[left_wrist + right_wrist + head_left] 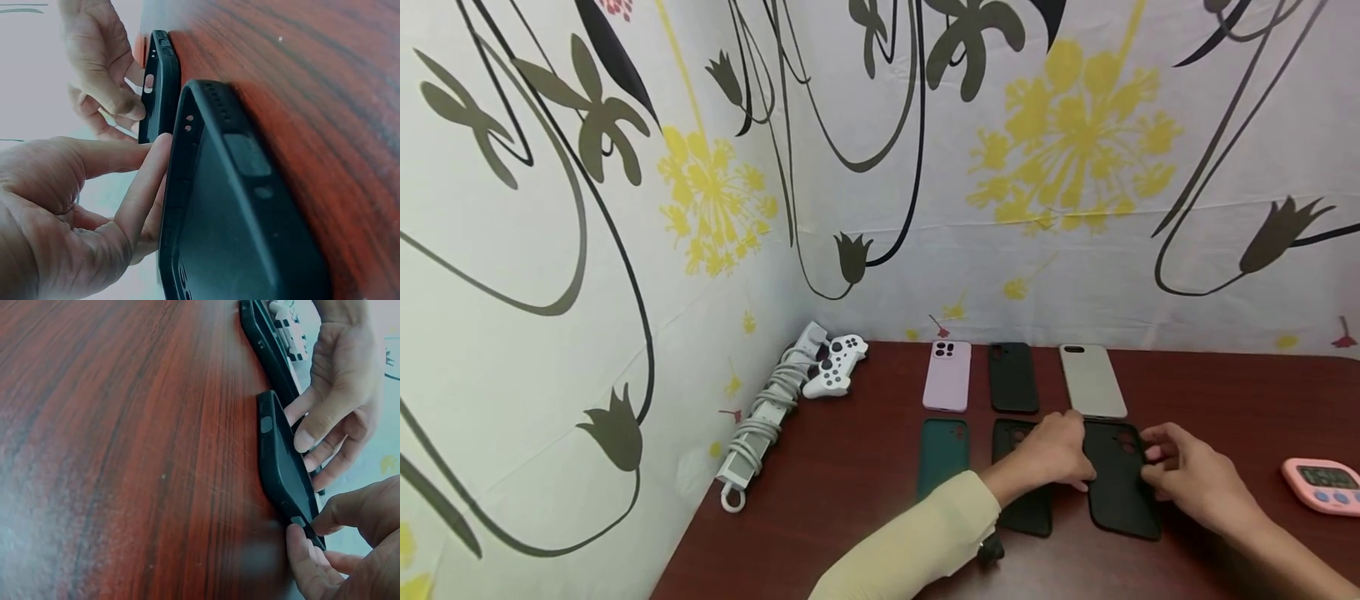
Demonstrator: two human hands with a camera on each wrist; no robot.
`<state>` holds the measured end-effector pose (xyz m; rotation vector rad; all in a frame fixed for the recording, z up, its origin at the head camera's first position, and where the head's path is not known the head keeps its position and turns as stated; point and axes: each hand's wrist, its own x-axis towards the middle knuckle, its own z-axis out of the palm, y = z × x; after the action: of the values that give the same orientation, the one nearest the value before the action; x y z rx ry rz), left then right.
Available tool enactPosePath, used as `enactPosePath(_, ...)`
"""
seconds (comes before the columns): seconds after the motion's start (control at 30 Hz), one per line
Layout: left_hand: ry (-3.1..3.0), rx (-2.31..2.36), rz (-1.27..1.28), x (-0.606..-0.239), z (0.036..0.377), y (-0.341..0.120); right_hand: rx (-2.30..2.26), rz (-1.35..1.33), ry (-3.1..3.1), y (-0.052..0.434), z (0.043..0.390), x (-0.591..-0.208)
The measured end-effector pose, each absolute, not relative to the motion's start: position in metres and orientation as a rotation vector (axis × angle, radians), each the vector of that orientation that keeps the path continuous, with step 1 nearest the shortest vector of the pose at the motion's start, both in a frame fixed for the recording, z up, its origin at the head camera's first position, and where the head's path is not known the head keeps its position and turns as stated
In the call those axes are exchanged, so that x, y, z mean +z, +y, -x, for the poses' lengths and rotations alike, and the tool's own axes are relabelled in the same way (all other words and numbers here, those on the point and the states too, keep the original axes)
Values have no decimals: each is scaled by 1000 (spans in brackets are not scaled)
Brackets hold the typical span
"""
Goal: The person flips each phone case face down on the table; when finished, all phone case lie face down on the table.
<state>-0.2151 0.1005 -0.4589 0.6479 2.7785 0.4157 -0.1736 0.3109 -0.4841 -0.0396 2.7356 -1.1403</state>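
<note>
A black phone case (pixel 1123 487) lies with its hollow side up at the right end of the front row. My right hand (pixel 1202 483) pinches its right rim, thumb inside and fingers outside in the right wrist view. At the left rim of that same case, my left hand (pixel 1048 454) holds on with thumb and fingertips. Under my left forearm lies another black case (pixel 1030 517), partly hidden; in the left wrist view this nearer case (pixel 231 206) shows its raised rim and port cutout. Left of it is a teal case (pixel 943 454), its lower part covered by my sleeve.
Behind stand in a row a lilac case (pixel 947 377), a dark case (pixel 1013 379) and a pale grey case (pixel 1093 382). A white game controller (pixel 837 367) and a cord-wrapped power strip (pixel 771 408) lie along the left wall. A pink timer (pixel 1326 485) sits far right.
</note>
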Motion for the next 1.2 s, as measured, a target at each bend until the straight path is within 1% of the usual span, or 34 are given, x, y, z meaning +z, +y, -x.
enactPosePath(0.2,2756,462,-630,-460,215,100,-1166,43,2728,309,172,-480)
enactPosePath(0.43,2745,457,-629,-460,215,101,-1417,-34,2491,319,171,-479)
enactPosePath(0.57,2717,541,-586,-460,213,102,-1513,-56,2437,323,168,-477)
enactPosePath(0.77,2670,686,-466,-459,208,104,-1531,-27,2472,324,166,-472)
enactPosePath(1.07,2625,668,-476,-457,210,104,-1553,2,2493,318,165,-466)
enactPosePath(1.2,2518,778,-450,-454,213,99,-1565,22,2480,316,165,-465)
